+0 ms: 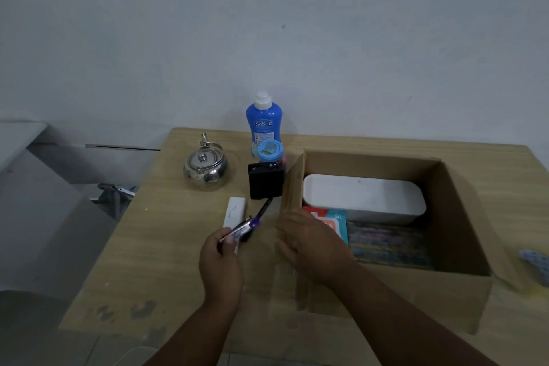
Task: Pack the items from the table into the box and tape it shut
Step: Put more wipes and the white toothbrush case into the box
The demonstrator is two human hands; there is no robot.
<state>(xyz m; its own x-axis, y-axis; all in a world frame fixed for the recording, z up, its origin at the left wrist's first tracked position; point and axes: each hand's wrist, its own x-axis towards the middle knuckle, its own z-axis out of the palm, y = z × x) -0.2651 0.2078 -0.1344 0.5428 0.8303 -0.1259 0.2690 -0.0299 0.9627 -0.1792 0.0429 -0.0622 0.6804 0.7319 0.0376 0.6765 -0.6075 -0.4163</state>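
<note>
— Hands first: what are they doing?
— Left hand (220,258) is pinching a purple-and-black pen (249,225) over the wooden table (154,246); right hand (309,242), fingers curled, is resting on the open brown cardboard box (445,291)'s near-left flap.
— Any writing?
— "SoSoft" is showing on the upright blue plastic bottle (263,125) left of the box.

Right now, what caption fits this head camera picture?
Left hand lifts a small purple packet toward the half-packed cardboard box.
</note>
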